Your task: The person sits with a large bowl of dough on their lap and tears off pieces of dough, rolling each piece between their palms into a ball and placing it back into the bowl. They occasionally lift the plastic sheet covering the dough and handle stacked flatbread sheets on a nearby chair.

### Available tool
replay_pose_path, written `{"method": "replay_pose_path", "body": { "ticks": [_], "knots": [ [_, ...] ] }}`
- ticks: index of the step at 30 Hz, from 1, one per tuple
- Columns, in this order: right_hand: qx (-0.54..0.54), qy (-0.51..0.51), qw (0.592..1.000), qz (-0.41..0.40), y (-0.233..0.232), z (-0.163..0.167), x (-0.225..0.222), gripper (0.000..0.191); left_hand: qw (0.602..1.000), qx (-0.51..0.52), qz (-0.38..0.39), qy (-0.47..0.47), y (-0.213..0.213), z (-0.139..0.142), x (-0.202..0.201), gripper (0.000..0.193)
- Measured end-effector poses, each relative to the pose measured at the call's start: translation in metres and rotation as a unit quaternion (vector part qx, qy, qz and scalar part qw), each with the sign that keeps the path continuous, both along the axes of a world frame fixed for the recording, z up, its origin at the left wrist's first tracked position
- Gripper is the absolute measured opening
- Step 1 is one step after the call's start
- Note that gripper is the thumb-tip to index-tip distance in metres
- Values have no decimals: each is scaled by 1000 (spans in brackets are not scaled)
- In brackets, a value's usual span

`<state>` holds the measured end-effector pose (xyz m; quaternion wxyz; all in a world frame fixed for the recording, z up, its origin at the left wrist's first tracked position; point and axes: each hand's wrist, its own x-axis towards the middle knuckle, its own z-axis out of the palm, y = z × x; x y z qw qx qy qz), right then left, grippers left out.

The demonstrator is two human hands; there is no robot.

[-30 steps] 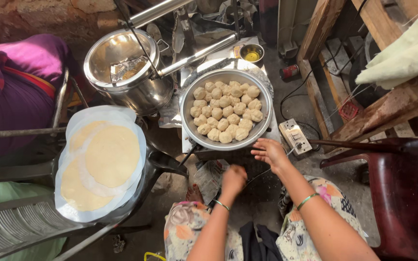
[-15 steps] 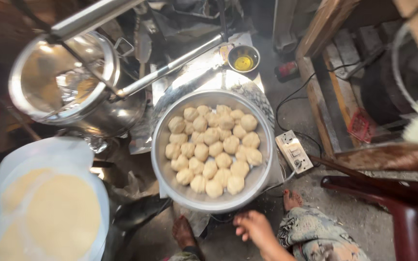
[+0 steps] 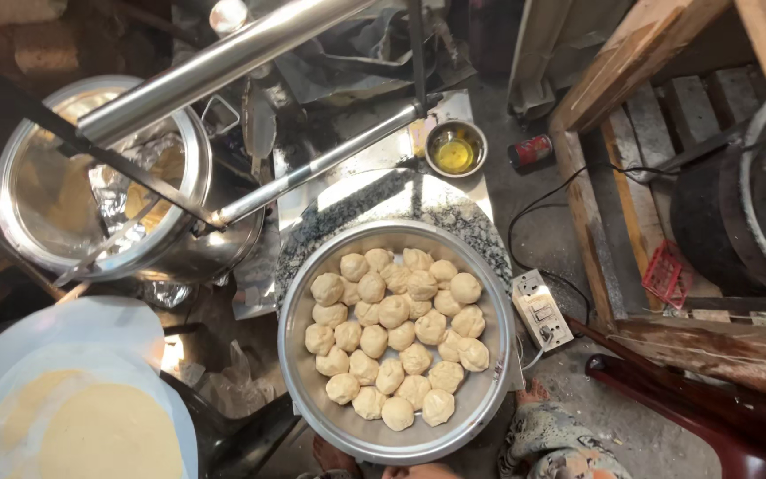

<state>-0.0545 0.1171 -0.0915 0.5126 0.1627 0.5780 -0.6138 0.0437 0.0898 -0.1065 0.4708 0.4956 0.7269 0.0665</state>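
Looking straight down, you see a wide round metal tray [image 3: 305,372] filled with pale dough balls [image 3: 394,341], and it fills the lower middle of the view. About two dozen balls lie in it, shaped and close-packed, many touching, smooth and cream-coloured, each a rounded lump of much the same size. All of them appear already portioned and rolled into balls; none in the tray is flattened.

Your hands are almost out of sight. At the very bottom edge, just under the tray's rim, only a sliver of fingers [image 3: 418,471] shows, and you cannot tell from it which hand it is, or whether either hand is open, closed or gripping the tray.

The tray rests on a round speckled stone slab [image 3: 383,200] serving as the worktop. To the lower left lie thin, flat, yellowish dough rounds [image 3: 90,435] on a pale sheet, so some flattening seems done, with the whole tray of balls left. Upper left stands a large steel pot [image 3: 214,248] lined with foil. A small bowl of yellow oil [image 3: 455,151] sits beyond the slab. A white socket strip [image 3: 543,310] lies just right of the tray. Long steel bars [image 3: 223,58] cross the top of the view.
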Motion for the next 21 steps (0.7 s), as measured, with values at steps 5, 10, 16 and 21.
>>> {"method": "replay_pose_path", "body": {
  "ticks": [5,10,16,21],
  "knots": [
    [17,57,997,42,-14,7,27,31,999,24,-17,32,-20,-7,-21,43],
    [132,198,970,52,-16,8,48,35,996,47,-11,79,-20,-1,13,46],
    [210,388,890,118,13,48,57,39,987,29,5,155,-38,25,45,46],
    [254,475,841,56,58,138,111,40,971,41,75,224,-67,43,24,24]
  ]
}}
